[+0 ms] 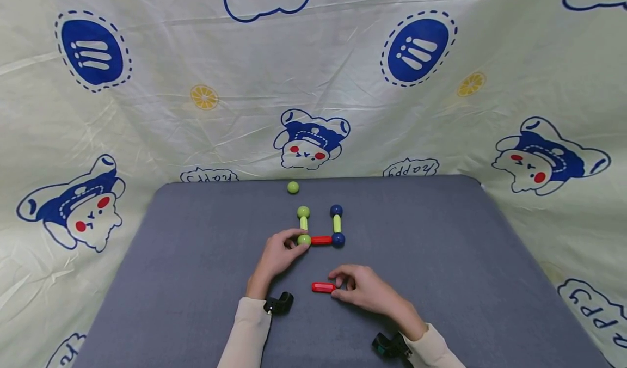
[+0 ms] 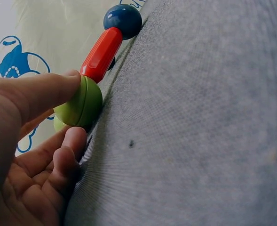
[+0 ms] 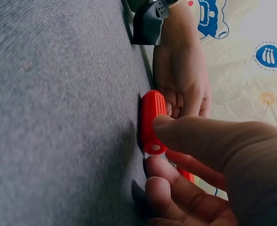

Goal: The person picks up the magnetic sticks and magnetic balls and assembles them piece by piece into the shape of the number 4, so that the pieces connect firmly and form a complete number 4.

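Observation:
A magnetic-toy shape lies on the grey table. Its red stick joins a green ball to a blue ball. From each of these balls a yellow-green stick runs away from me, one ending in a second green ball, the other in a second blue ball. My left hand pinches the near green ball between thumb and fingers. Closer to me, my right hand holds the right end of a loose red stick, the thumb across its side.
A single green ball sits near the table's far edge, beyond the shape. Behind the grey table hangs a pale printed cloth, which also surrounds its sides. A black wrist strap is on the left wrist.

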Available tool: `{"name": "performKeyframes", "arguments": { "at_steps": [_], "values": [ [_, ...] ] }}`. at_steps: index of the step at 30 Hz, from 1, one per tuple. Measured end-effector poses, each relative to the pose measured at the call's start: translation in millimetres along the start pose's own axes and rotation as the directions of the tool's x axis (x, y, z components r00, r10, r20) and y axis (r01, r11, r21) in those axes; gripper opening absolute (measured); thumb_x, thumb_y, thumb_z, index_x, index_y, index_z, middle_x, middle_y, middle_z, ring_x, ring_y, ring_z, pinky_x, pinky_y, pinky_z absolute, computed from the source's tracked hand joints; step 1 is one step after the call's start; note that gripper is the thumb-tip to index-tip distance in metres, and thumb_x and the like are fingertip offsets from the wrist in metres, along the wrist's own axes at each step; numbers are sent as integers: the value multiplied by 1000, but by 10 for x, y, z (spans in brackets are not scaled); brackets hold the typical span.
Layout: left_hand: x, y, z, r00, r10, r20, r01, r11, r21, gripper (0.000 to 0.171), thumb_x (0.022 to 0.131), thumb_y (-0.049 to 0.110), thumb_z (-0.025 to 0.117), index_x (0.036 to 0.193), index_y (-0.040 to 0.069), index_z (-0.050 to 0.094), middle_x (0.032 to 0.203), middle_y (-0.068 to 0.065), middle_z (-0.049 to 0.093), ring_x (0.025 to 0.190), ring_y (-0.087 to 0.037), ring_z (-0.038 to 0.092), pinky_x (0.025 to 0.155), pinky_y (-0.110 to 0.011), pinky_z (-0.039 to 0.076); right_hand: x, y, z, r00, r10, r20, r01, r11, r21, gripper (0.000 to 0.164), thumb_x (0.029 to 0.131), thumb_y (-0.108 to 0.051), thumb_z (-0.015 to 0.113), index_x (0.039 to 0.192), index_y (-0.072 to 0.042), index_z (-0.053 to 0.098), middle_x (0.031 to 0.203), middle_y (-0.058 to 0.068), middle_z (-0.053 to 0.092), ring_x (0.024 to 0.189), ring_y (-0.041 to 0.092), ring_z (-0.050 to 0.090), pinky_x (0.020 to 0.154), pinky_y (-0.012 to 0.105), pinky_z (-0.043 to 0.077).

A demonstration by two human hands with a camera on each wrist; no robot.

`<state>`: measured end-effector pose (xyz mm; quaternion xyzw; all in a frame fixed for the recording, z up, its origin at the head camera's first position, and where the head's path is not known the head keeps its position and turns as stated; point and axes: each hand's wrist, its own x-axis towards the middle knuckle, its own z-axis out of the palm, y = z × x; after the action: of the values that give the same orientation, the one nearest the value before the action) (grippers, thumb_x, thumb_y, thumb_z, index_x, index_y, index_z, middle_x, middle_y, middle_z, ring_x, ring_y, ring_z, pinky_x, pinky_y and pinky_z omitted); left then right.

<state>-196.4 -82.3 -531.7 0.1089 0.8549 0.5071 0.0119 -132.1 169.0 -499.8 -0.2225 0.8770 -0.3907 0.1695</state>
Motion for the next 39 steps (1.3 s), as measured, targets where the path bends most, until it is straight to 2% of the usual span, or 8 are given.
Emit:
{"name": "performKeyframes", "arguments": {
  "at_steps": [9,15,20,24,31,39],
  "values": [
    [-6,-1,0,1000,1,-5,-1,1000,-4,31,94,23,78,123,16,75,92,-1,68,72,-10,56,63,-25,44,55,-44,63,999,-24,-37,22,998,-61,9,92,-17,78,100,-13,76,87,-7,64,64,2,52,59,22,45],
    [-15,0,7,1000,-2,-7,2,1000,-17,30,93,22,78,122,15,75,91,0,68,71,-10,55,63,-25,44,58,-29,41,994,26,-110,-31,998,-47,8,93,-16,75,99,-12,73,84,-6,67,65,3,55,60,23,46],
    [-21,9,5,1000,-6,-3,6,1000,-9,31,93,22,78,123,16,75,88,0,67,71,-10,55,63,-25,44,69,-2,8,979,81,-188,-87,996,-24,10,90,-14,76,99,-11,72,82,-5,67,67,5,57,61,23,47],
    [-22,14,2,1000,-1,-4,1,1000,-6,31,93,22,78,123,15,75,89,0,67,71,-10,55,64,-25,44,66,21,-28,969,115,-221,-119,993,-7,11,89,-12,77,99,-10,72,82,-4,66,67,8,56,61,23,47],
    [-18,15,2,1000,7,-8,-7,1000,-10,30,93,21,78,122,15,75,92,0,69,72,-10,56,64,-25,44,51,57,-72,953,142,-269,-140,990,27,9,90,-11,76,98,-9,72,82,-1,67,68,10,57,61,23,47],
    [-15,16,1,1000,13,-8,-13,1000,-11,31,93,22,78,123,15,75,90,0,68,71,-10,56,63,-25,44,-1,99,-183,923,185,-336,-174,983,63,9,90,-10,76,96,-9,70,82,0,67,67,11,57,60,23,46]
  ]
}}
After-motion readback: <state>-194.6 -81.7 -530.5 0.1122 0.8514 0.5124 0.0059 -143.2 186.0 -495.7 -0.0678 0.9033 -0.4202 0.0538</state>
